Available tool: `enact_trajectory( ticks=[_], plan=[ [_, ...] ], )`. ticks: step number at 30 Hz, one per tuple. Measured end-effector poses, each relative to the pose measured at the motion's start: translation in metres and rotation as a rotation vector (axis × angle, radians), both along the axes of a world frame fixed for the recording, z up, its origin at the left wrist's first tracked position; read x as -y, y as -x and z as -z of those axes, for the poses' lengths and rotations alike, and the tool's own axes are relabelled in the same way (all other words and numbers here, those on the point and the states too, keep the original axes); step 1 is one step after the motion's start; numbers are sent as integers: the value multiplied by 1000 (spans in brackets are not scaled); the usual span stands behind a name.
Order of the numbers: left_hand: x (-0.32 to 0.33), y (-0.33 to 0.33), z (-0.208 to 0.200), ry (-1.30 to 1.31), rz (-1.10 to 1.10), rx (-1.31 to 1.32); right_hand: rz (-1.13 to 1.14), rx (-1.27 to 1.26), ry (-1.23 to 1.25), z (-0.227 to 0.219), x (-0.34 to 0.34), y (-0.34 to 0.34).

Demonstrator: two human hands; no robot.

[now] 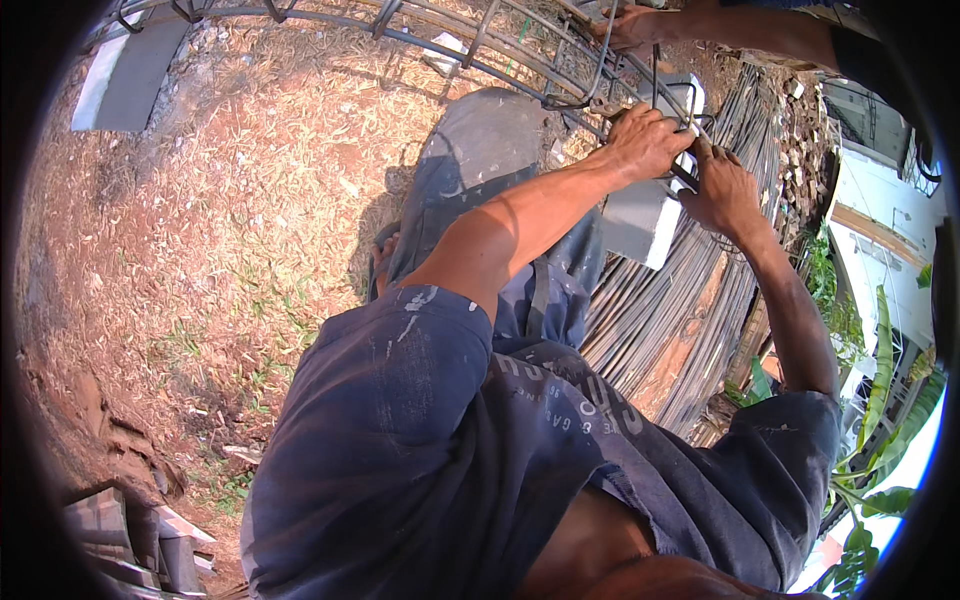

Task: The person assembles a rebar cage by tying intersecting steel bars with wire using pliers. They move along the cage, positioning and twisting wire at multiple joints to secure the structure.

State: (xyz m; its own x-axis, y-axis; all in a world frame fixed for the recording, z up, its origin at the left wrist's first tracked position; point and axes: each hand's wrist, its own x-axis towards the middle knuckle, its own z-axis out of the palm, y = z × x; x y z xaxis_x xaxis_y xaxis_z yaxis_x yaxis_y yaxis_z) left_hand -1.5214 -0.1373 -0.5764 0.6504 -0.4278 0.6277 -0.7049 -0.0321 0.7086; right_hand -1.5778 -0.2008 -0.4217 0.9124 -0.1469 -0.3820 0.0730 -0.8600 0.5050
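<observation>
- We see red ground (230, 200) with dry grass all around.
- A heap of long steel rods (690, 320) lies under our hands.
- A rod cage (480, 50) runs across the top.
- Our left hand (648, 140) is closed around a cage rod.
- Our right hand (722, 190) pinches something there, maybe a thin wire; it is too small to tell.
- Another person's hand (632, 25) holds the cage further along.

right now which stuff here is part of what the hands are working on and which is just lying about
In the work:
- left hand and right hand, both closed at one joint of the rebar cage
- grey block just under that joint
- another person's hand on the cage further along

Lying about:
- bundle of steel rods
- grey slab
- stacked tiles
</observation>
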Motion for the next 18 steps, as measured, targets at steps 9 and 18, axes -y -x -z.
enact_trajectory(
  ticks=[9, 18],
  plan=[
    [52, -19, -14, -84, -170, -167, -234, -28, -78, 7, 88, -65],
    [0, 29, 0, 145, -224, 287, 848, -569, -800, -9, 39, -23]
  ],
)
